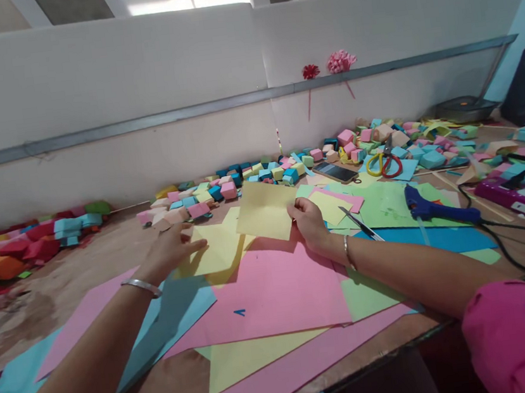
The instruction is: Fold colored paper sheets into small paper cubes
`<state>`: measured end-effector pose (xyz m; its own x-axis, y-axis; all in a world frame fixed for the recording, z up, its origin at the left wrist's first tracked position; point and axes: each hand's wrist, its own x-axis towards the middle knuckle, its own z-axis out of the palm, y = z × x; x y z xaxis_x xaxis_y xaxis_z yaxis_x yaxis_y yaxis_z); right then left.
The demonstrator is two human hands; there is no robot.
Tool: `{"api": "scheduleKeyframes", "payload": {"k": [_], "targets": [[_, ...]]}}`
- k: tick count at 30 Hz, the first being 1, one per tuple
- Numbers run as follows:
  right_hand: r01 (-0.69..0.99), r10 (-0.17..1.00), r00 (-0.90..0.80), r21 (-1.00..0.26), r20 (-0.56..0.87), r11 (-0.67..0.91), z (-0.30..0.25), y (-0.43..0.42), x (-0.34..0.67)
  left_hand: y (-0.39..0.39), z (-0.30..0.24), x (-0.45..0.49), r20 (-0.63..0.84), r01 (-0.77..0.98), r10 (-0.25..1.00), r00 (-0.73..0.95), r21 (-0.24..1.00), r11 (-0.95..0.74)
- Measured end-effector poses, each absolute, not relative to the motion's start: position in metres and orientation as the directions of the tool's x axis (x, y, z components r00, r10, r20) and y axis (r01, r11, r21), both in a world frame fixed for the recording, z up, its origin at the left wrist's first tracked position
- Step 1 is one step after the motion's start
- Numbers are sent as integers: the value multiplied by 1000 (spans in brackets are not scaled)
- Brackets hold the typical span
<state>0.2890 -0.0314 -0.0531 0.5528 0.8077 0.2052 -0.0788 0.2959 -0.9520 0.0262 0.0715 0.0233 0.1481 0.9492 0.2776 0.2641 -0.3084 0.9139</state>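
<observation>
1. Right hand (pixel 313 227): thumb and fingers pinched on the right edge of a yellow square (pixel 264 210), which is raised and tilted above the papers.
2. Left hand (pixel 170 251): fingers slightly spread at the left part of a yellow sheet (pixel 214 248); whether they grip it cannot be told. Yellow square just beside it, to the right.
3. Pink sheet (pixel 279 296): flat on the worktop (pixel 172 392), below both hands, bearing a small blue V-shaped piece (pixel 239 313).
4. Blue sheet (pixel 174 312): partly under the pink sheet, at its left.
5. Slim metal tool (pixel 362 224): lying near the right hand.
6. Glue gun (pixel 443 207): blue, on its side over green paper (pixel 383 204), right of the right hand.
7. Phone (pixel 335 173): flat, farther back.
8. Scissors (pixel 385 162): yellow and red handles, beside the phone.
9. Power strip (pixel 511 198): purple, far right.
10. Folded paper boxes (pixel 229 190): many colours, heaped along the rear.
</observation>
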Motion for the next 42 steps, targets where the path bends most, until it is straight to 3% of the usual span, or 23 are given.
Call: {"api": "scheduleKeyframes", "payload": {"k": [2,5,7,9,10,20,25,29,32,35,38,42], "targets": [[-77,794,568,-947,217,313,-51,-31,291,69,24,31,363,352,919,154,849,-395],[-76,787,564,-933,251,352,-47,-32,294,54,28,53,530,482,809,253,656,-581],[-87,801,534,-925,270,370,-44,-34,294,43,28,71,435,363,831,346,755,-546],[-100,826,492,-925,274,367,-44,-36,292,37,23,87,245,148,873,422,931,-333],[-104,837,474,-927,272,360,-44,-37,291,35,18,92,214,108,873,439,952,-288],[-73,944,258,-970,207,232,-52,-38,289,45,-28,93,102,-134,953,285,989,-65],[-81,950,261,-977,172,199,-55,-39,287,45,-26,95,40,-205,963,267,979,16],[59,880,354,-947,317,317,-51,-42,286,43,-24,95,36,-236,973,229,972,20],[339,753,323,-813,573,473,-45,-48,284,40,-21,95,62,-267,982,177,964,-13],[570,605,112,-550,788,610,-41,-54,281,35,-15,97,-12,-313,948,318,942,117],[660,474,-45,-330,879,675,-41,-55,281,32,-11,98,-111,-388,847,521,853,350],[668,444,-86,-279,892,690,-43,-53,284,37,-12,91,-180,-392,758,627,768,506]]}}
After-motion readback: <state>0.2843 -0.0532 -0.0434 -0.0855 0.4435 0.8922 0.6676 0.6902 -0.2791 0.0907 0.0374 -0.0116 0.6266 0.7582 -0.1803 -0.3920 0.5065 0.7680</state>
